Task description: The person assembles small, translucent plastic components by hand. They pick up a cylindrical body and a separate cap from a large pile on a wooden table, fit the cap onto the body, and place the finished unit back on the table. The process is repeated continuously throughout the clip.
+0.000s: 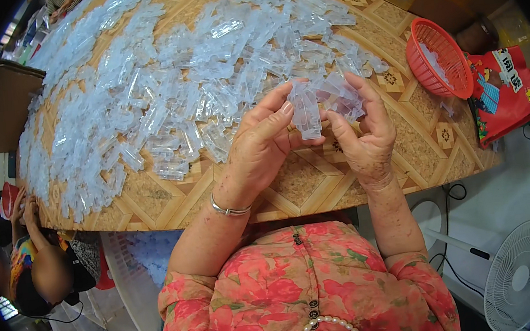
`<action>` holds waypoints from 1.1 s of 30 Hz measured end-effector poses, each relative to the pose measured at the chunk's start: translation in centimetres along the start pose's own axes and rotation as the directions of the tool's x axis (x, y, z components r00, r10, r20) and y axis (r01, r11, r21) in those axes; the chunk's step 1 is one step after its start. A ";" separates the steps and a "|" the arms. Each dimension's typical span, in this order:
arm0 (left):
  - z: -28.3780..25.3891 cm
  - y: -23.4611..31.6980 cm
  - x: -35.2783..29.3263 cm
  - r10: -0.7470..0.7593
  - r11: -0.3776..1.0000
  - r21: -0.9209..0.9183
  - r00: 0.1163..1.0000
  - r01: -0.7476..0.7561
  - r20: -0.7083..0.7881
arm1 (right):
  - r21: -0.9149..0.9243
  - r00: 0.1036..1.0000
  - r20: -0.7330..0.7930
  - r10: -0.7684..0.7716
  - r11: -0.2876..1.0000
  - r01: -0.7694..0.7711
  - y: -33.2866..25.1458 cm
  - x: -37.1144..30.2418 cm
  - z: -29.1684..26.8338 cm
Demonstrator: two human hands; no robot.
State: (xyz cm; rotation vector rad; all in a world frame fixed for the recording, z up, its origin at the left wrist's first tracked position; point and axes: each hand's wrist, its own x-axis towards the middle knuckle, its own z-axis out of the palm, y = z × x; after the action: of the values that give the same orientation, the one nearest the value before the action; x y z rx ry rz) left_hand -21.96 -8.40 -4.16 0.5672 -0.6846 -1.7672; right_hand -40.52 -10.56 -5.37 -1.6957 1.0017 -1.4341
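Note:
Above the near part of the table, my left hand (259, 137) grips a clear plastic piece (306, 112) between thumb and fingers, long side upright. My right hand (367, 136) is closed around several more clear plastic pieces (343, 97), thumb in front and fingers behind. Both hands are close together, and the pieces they hold touch or overlap; I cannot tell which. Beyond them, a wide spread of similar clear plastic pieces (168, 92) covers much of the patterned table (287, 195), some lying in loose heaps.
A red plastic basket (417, 55) with some clear pieces stands at the right, beside a red printed bag (507, 94). Below right is a white fan (521, 275). A white crate (121, 262) with bluish pieces sits under the table edge. Another person (48, 269) is at the far left.

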 end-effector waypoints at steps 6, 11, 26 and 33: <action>-1.0 0.1 -0.3 0.002 0.999 -0.055 1.000 -0.001 0.027 | 0.346 0.975 0.047 0.219 0.912 -0.221 -0.7 0.1 0.8; -1.0 0.2 -0.5 0.033 0.999 -0.040 0.999 -0.034 -0.031 | -0.020 0.958 0.094 0.271 0.963 -0.270 -0.5 0.4 0.0; -1.0 -1.0 -0.8 -0.086 0.996 -0.021 0.995 0.085 -0.046 | -0.306 0.963 0.099 -0.251 0.913 0.269 0.1 0.7 0.0; -0.9 -0.3 -0.6 0.012 0.998 -0.055 0.999 -0.014 -0.050 | -0.344 0.938 0.272 -0.217 0.888 0.305 -0.4 1.0 0.2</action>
State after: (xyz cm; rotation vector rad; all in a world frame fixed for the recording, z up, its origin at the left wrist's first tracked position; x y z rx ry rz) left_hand -21.40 -7.92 -5.01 0.5657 -0.6025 -1.7488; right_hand -40.15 -11.24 -4.63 -2.3014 0.9975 -1.2190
